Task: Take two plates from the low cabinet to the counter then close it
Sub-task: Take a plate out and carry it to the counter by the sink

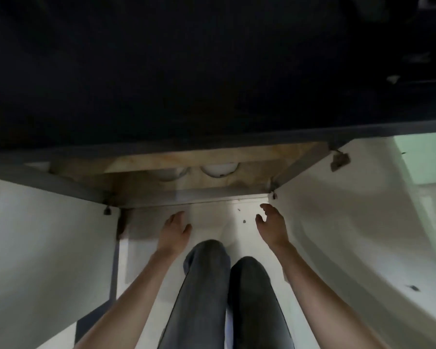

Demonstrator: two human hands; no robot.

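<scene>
I look straight down past a dark counter [212,71] into the low cabinet [186,190], whose two white doors stand open: the left door [48,235] and the right door [337,222]. On the wooden shelf inside, the rims of white plates [218,170] show, with a dimmer stack [170,173] beside them; most of each is hidden under the counter edge. My left hand [175,229] and my right hand [271,222] hang in front of the cabinet's lower edge, both empty with fingers apart, touching nothing.
My two legs in dark grey trousers [227,285] stand between my arms on a pale floor [141,248]. Dark hinges [339,159] sit on the doors' inner faces. A pale green surface [423,159] lies at the right.
</scene>
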